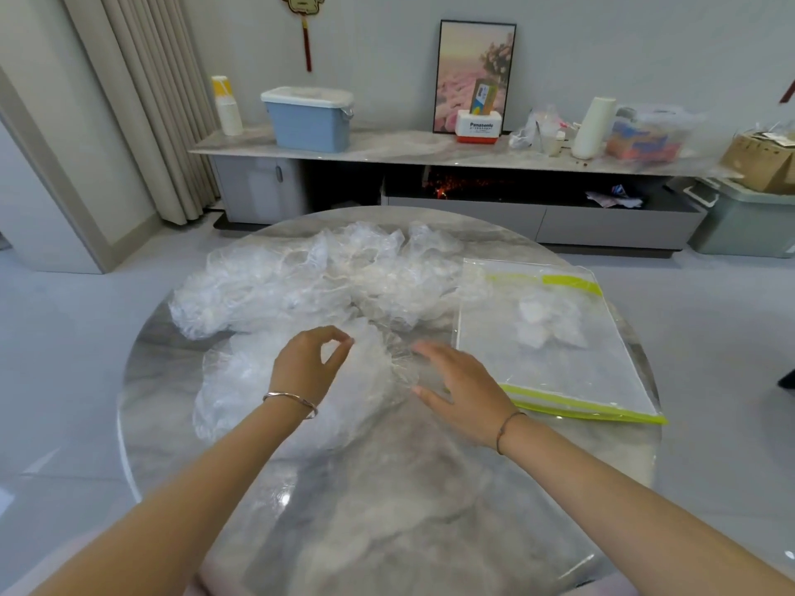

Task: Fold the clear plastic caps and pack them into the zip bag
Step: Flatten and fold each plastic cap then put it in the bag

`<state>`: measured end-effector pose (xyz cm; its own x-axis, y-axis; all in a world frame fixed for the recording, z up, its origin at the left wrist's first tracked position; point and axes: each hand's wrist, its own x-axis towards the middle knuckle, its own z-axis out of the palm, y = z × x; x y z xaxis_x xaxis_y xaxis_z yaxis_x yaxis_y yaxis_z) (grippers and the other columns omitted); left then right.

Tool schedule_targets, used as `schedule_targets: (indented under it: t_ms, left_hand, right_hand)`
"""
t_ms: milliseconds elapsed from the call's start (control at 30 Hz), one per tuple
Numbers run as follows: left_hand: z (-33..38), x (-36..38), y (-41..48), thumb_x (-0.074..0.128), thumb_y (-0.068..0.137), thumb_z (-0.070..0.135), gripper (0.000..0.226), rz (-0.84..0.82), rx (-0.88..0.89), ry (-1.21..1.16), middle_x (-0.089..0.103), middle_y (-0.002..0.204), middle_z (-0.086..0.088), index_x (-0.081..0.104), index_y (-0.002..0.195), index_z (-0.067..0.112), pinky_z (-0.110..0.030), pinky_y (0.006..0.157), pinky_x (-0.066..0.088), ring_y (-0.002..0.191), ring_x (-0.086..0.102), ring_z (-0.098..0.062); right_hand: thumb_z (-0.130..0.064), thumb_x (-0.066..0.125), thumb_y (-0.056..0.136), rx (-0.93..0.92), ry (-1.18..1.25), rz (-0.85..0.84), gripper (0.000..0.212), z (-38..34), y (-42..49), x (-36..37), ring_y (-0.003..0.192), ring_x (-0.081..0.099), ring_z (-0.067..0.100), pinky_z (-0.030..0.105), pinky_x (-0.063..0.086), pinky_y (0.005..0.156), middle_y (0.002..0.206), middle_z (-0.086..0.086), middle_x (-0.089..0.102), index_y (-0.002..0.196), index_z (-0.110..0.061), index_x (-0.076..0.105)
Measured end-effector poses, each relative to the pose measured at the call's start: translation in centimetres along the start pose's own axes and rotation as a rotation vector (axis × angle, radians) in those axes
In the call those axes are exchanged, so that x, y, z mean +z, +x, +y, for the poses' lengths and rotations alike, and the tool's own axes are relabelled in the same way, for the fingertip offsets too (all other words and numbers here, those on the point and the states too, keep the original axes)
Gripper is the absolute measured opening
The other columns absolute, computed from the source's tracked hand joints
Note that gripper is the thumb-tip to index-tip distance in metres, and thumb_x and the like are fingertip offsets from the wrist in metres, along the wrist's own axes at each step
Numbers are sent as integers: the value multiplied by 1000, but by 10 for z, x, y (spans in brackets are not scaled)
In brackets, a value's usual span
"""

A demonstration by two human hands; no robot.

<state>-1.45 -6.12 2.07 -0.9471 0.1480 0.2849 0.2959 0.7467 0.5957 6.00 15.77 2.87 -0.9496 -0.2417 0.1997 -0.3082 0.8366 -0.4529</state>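
Two grips meet on one clear plastic cap lying spread on the round marble desk. The left grip has thumb and forefinger curled into a ring, their tips pinching a fold of the film. The right grip is spread, fingers straight and apart, resting on the cap's gathered right edge. A thin bangle circles the left wrist and a dark cord the right. Just beyond the cap, a loose pile of caps sprawls across the far half of the desk. To the right of the right grip the zip bag lies flat, green-edged, with a few folded caps showing whitish inside it. Against the far wall, a sideboard carries a blue bin.
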Motion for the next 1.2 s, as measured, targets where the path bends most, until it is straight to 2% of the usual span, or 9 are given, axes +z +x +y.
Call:
schedule_targets:
  t_ms: [133,267,467,567,667,733,1000,1100,1200]
  left_hand:
    - [21,9,-17,55,93,32,18,-205,205,-155,65,111,16,68,101,24,-18,89,42,102,59,-5]
    - [34,18,-31,53,94,33,20,-294,270,-277,64,111,21,66,107,24,-18,95,42,103,57,5]
    - [43,31,-52,51,93,39,18,-417,414,-295,57,123,22,62,103,28,-20,97,40,112,51,3]
    - [40,34,-55,51,81,63,54,-484,479,-143,41,141,17,49,125,32,-16,107,26,128,36,0]
    - [26,40,-57,58,72,69,94,-605,505,196,18,154,10,18,147,30,-22,115,3,142,12,-9]
    - [20,46,-57,59,81,57,85,-638,462,290,20,154,7,15,148,28,-23,115,6,142,14,-13]
    - [26,50,-56,51,95,33,30,-572,205,-69,61,120,6,62,119,21,-9,87,37,103,55,-7]
    - [30,52,-55,48,97,30,29,-516,90,-168,71,79,2,70,91,13,-17,67,46,63,56,-8]
    - [31,53,-55,48,97,28,27,-565,-28,-205,57,42,12,65,85,11,-16,52,42,42,50,-2]
  right_hand:
    - [-18,68,83,-20,-76,44,86,4,1,-5,143,11,11,28,16,115,157,-5,9,149,-30,14]
    - [-20,71,79,-64,-125,71,87,14,-5,4,143,12,15,32,17,115,158,-4,6,149,-27,18]
    - [-6,72,70,-67,-229,109,33,36,-12,4,141,24,23,39,8,115,145,1,41,100,-18,64]
    - [-12,63,80,0,-278,-86,18,44,-22,-3,135,34,11,23,-4,113,128,-6,55,96,-21,64]
    - [-15,61,80,81,-185,-192,15,44,-32,-7,106,51,9,24,16,111,99,-15,62,92,-24,65]
    - [-13,63,78,141,-28,-180,15,46,-42,-7,92,52,10,17,33,94,84,-23,59,85,-25,66]
    - [0,60,89,619,653,-126,8,52,-69,-7,52,62,-1,9,42,49,66,4,64,81,-2,57]
    - [-6,62,89,735,627,-45,18,63,-73,-4,40,53,4,13,41,45,47,-3,57,72,-6,56]
    - [-11,64,87,728,513,-38,27,70,-76,-3,39,49,6,16,42,48,43,-4,53,66,-9,48]
